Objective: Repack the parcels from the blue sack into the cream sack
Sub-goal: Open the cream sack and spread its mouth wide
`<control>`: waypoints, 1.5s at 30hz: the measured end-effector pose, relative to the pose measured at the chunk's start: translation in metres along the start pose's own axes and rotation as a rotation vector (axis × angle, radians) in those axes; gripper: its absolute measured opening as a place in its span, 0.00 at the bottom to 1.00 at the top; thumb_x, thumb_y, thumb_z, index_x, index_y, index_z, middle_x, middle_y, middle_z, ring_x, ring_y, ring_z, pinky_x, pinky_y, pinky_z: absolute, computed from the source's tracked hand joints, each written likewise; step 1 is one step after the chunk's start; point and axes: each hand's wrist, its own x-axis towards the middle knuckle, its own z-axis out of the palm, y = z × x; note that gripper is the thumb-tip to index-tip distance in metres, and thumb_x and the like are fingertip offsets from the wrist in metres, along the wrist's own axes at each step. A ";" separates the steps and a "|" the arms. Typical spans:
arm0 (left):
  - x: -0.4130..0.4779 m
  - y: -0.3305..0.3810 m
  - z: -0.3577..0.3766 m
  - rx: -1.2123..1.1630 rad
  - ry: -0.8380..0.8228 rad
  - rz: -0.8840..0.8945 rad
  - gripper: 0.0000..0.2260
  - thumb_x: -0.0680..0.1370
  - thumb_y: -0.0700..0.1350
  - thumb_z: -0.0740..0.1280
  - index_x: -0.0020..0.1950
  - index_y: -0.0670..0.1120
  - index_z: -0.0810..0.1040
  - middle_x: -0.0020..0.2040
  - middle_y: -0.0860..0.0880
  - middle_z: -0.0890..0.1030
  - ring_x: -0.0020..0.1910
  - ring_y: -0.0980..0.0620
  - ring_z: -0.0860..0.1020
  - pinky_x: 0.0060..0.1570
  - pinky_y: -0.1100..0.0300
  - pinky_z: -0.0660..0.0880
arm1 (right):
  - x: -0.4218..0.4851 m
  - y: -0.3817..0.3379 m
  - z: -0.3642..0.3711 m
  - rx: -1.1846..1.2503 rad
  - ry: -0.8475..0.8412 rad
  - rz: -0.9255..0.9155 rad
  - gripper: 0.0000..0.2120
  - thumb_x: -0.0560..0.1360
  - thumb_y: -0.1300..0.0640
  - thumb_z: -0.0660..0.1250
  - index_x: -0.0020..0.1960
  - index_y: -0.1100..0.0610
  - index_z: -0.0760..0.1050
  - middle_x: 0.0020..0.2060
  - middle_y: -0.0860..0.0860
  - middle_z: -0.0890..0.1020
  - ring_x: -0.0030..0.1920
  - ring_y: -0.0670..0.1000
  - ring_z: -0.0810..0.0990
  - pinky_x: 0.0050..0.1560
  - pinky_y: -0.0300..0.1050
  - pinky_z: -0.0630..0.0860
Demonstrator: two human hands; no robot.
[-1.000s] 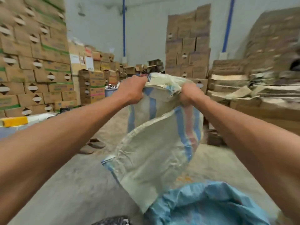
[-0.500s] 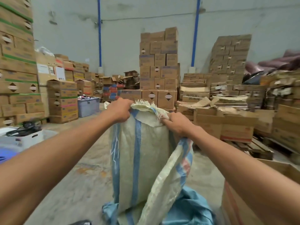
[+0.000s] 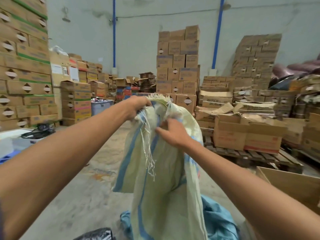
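Note:
I hold a cream woven sack (image 3: 162, 179) with blue stripes up in front of me, its frayed top edge uppermost and loose threads hanging down. My left hand (image 3: 138, 106) grips the sack's top edge at the left. My right hand (image 3: 173, 132) sits lower on the sack's mouth with fingers curled into the fabric. The blue sack (image 3: 218, 220) lies crumpled on the floor behind and below the cream sack. No parcels are visible inside either sack.
A black plastic bag (image 3: 97, 234) lies at the bottom edge. An open cardboard box (image 3: 290, 186) stands at the right. Stacked cartons (image 3: 178, 61) and a pallet (image 3: 245, 155) ring the bare concrete floor (image 3: 83, 196).
My right hand has let go of the top edge and moved lower onto the sack's mouth. The left hand keeps its grip. The sack's mouth has loosened and threads now hang free.

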 end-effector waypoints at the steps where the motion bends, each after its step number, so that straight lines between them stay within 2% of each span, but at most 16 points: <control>1: -0.001 0.003 -0.004 -0.034 -0.029 -0.045 0.07 0.75 0.41 0.66 0.52 0.41 0.76 0.39 0.44 0.77 0.33 0.46 0.76 0.45 0.51 0.79 | 0.004 -0.008 0.007 0.044 -0.134 -0.045 0.30 0.69 0.35 0.66 0.63 0.54 0.74 0.58 0.52 0.80 0.59 0.54 0.79 0.61 0.52 0.76; 3: -0.001 0.012 -0.013 -0.109 -0.064 -0.097 0.04 0.77 0.41 0.62 0.47 0.41 0.75 0.38 0.44 0.77 0.34 0.46 0.76 0.50 0.51 0.78 | 0.016 -0.019 0.023 0.063 -0.227 -0.094 0.48 0.63 0.26 0.70 0.75 0.48 0.62 0.71 0.49 0.72 0.70 0.53 0.71 0.71 0.54 0.67; 5: -0.007 0.023 -0.025 -0.187 -0.079 -0.098 0.08 0.79 0.40 0.59 0.41 0.42 0.72 0.34 0.46 0.74 0.31 0.49 0.73 0.38 0.56 0.77 | 0.034 -0.029 0.031 0.012 -0.175 -0.077 0.53 0.61 0.26 0.73 0.77 0.47 0.56 0.73 0.51 0.71 0.71 0.55 0.70 0.72 0.55 0.67; 7: -0.005 0.029 -0.041 -0.201 -0.047 -0.075 0.09 0.80 0.39 0.59 0.40 0.43 0.71 0.33 0.47 0.73 0.29 0.51 0.73 0.30 0.59 0.75 | 0.054 -0.036 0.026 -0.111 -0.187 -0.098 0.37 0.70 0.44 0.74 0.73 0.57 0.65 0.64 0.58 0.78 0.63 0.58 0.77 0.62 0.52 0.73; 10: 0.002 0.027 -0.075 -0.062 0.011 -0.034 0.08 0.80 0.42 0.62 0.42 0.42 0.74 0.38 0.46 0.77 0.29 0.51 0.75 0.27 0.60 0.76 | 0.076 -0.052 0.015 -0.215 -0.253 -0.120 0.06 0.75 0.64 0.64 0.46 0.65 0.79 0.41 0.59 0.81 0.41 0.55 0.76 0.43 0.44 0.70; 12: 0.012 0.019 -0.099 0.173 0.108 0.030 0.16 0.77 0.51 0.70 0.56 0.39 0.78 0.53 0.44 0.81 0.38 0.49 0.79 0.33 0.58 0.76 | 0.089 -0.061 0.014 -0.240 -0.295 -0.103 0.07 0.75 0.63 0.64 0.41 0.62 0.79 0.37 0.55 0.79 0.39 0.54 0.75 0.42 0.44 0.72; 15: 0.014 0.001 -0.128 0.656 0.130 0.091 0.48 0.63 0.69 0.73 0.73 0.40 0.69 0.67 0.43 0.73 0.57 0.45 0.75 0.52 0.55 0.71 | 0.111 -0.066 0.021 -0.328 -0.352 -0.110 0.05 0.74 0.63 0.64 0.44 0.59 0.78 0.41 0.55 0.78 0.43 0.54 0.75 0.42 0.42 0.70; 18: 0.029 -0.025 -0.157 0.989 0.020 0.133 0.40 0.56 0.67 0.78 0.59 0.44 0.79 0.57 0.46 0.80 0.50 0.49 0.77 0.49 0.57 0.73 | 0.125 -0.055 0.031 -0.374 -0.346 -0.047 0.10 0.77 0.61 0.62 0.55 0.62 0.78 0.47 0.55 0.75 0.48 0.56 0.75 0.46 0.43 0.70; 21: 0.059 -0.054 -0.185 1.320 0.209 0.102 0.28 0.58 0.58 0.82 0.50 0.43 0.81 0.46 0.44 0.83 0.43 0.46 0.80 0.42 0.56 0.79 | 0.138 -0.021 0.051 -0.339 -0.265 0.119 0.09 0.77 0.60 0.61 0.55 0.61 0.75 0.48 0.56 0.75 0.49 0.57 0.76 0.45 0.47 0.72; 26: 0.090 -0.081 -0.196 1.004 0.412 0.100 0.09 0.68 0.45 0.71 0.32 0.41 0.76 0.31 0.45 0.78 0.28 0.47 0.75 0.26 0.62 0.69 | 0.156 0.014 0.064 -0.158 -0.156 0.328 0.13 0.75 0.56 0.61 0.56 0.62 0.74 0.50 0.58 0.78 0.49 0.58 0.79 0.51 0.54 0.81; 29: 0.114 -0.086 -0.189 0.556 0.433 -0.014 0.08 0.73 0.42 0.69 0.38 0.43 0.71 0.36 0.45 0.71 0.31 0.50 0.67 0.30 0.59 0.64 | 0.176 0.008 0.050 -0.119 -0.079 0.395 0.12 0.75 0.56 0.63 0.54 0.63 0.74 0.50 0.59 0.79 0.50 0.60 0.80 0.54 0.56 0.81; 33: 0.138 -0.053 -0.195 0.118 0.320 -0.026 0.10 0.73 0.42 0.72 0.51 0.41 0.77 0.50 0.42 0.83 0.44 0.47 0.80 0.42 0.54 0.79 | 0.196 -0.010 0.014 -0.220 0.210 0.488 0.16 0.74 0.53 0.66 0.58 0.60 0.76 0.53 0.57 0.80 0.53 0.59 0.80 0.55 0.55 0.80; 35: 0.132 -0.020 -0.194 -0.033 0.353 0.042 0.07 0.75 0.44 0.71 0.49 0.42 0.78 0.46 0.44 0.83 0.37 0.49 0.81 0.30 0.58 0.79 | 0.206 -0.025 -0.015 -0.097 0.390 0.493 0.11 0.78 0.57 0.65 0.57 0.60 0.77 0.53 0.55 0.81 0.55 0.57 0.80 0.54 0.49 0.80; 37: 0.114 0.019 -0.188 -0.023 0.490 0.268 0.04 0.78 0.43 0.67 0.48 0.44 0.79 0.44 0.47 0.81 0.37 0.51 0.79 0.25 0.62 0.75 | 0.207 -0.045 -0.043 0.068 0.574 0.478 0.13 0.80 0.60 0.60 0.59 0.60 0.79 0.53 0.53 0.81 0.58 0.55 0.80 0.51 0.44 0.76; 41: 0.054 0.027 -0.161 0.216 0.669 0.820 0.14 0.75 0.42 0.62 0.58 0.46 0.80 0.52 0.45 0.83 0.50 0.50 0.79 0.46 0.57 0.73 | 0.148 -0.059 -0.036 0.294 0.908 0.167 0.21 0.76 0.55 0.56 0.61 0.66 0.76 0.56 0.65 0.81 0.54 0.57 0.77 0.50 0.46 0.69; 45: 0.012 -0.129 -0.126 0.528 0.830 0.580 0.03 0.78 0.37 0.65 0.49 0.38 0.76 0.45 0.34 0.79 0.45 0.35 0.78 0.37 0.49 0.68 | 0.030 0.000 0.064 0.220 0.656 0.369 0.23 0.78 0.52 0.57 0.62 0.67 0.75 0.56 0.66 0.79 0.58 0.63 0.79 0.53 0.45 0.77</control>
